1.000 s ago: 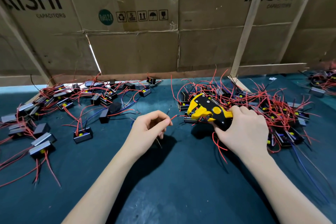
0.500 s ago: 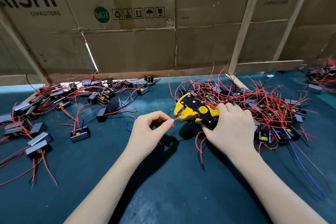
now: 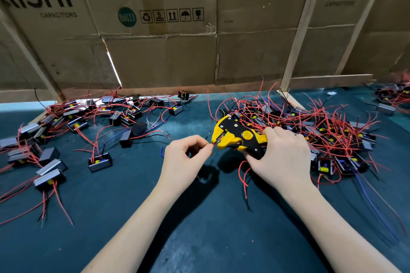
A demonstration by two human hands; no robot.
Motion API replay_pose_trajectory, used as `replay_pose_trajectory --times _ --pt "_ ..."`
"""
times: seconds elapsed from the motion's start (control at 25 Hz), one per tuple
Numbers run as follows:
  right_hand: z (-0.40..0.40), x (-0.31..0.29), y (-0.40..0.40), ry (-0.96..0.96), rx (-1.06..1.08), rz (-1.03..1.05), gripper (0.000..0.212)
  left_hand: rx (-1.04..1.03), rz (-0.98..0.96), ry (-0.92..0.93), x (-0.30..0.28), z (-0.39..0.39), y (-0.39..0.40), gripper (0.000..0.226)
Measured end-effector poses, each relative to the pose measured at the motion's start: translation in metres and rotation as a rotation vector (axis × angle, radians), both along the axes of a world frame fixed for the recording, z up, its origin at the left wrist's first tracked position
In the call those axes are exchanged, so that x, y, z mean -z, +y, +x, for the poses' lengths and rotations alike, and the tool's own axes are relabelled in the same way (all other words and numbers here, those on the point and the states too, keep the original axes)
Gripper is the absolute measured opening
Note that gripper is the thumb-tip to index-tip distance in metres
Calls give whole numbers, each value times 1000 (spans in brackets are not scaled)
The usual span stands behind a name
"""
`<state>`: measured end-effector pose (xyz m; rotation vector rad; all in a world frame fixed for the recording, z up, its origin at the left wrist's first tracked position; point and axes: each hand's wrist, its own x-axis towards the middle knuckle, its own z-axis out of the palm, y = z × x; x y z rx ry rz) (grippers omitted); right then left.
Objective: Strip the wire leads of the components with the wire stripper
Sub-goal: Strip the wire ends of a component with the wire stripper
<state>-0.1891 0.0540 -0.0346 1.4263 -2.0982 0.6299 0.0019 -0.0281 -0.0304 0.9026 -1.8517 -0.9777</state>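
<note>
Lead [image 3: 214,143]: thin, limp, light; left hand [image 3: 185,157] pinches it near the tip. Right hand [image 3: 282,157] clenched round wire stripper [image 3: 238,137] handles, rigid tool.

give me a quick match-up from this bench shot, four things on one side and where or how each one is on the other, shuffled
Things:
1. wire stripper
2. left hand
3. cardboard sheets
4. red wire end

States:
A. standing behind the bench
B. at the stripper's open mouth
C. gripped by the right hand
D. pinching a thin lead

Pairs: 1-C, 2-D, 3-A, 4-B
</note>
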Motion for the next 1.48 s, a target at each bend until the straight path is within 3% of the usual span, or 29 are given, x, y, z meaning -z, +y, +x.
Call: replay_pose_trajectory --times 0.48,0.88,0.96,1.04,1.16,1.24,1.28,1.36,1.44,1.48 --pt "-1 -8 1 -72 62 149 47 21 -16 -29 -3 2 3 23" --pt "-19 -8 6 -151 97 -135 49 92 -35 -15 -5 7 0 21" --pt "-25 -10 8 -268 135 -191 47 34 -44 -30 -3 6 -4 18" --pt "-28 -10 9 -378 155 -217 46 102 22 10 -3 4 -4 14" --pt "-26 -17 12 -496 129 -260 46 497 162 18 0 1 2 52" --pt "-26 -22 14 -628 35 -278 53 550 88 -37 0 3 2 60" --pt "-28 -25 17 -758 -82 -281 55 475 18 -47 -1 5 -1 55" --pt "-32 -34 26 -1203 -481 -209 55 210 -93 -15 -6 12 -11 41" --pt "-35 -42 32 -1581 -879 89 58 -90 -130 44 -12 25 -26 34" --pt "-34 -43 34 -1644 -1003 254 57 -227 -134 77 -14 33 -34 33"
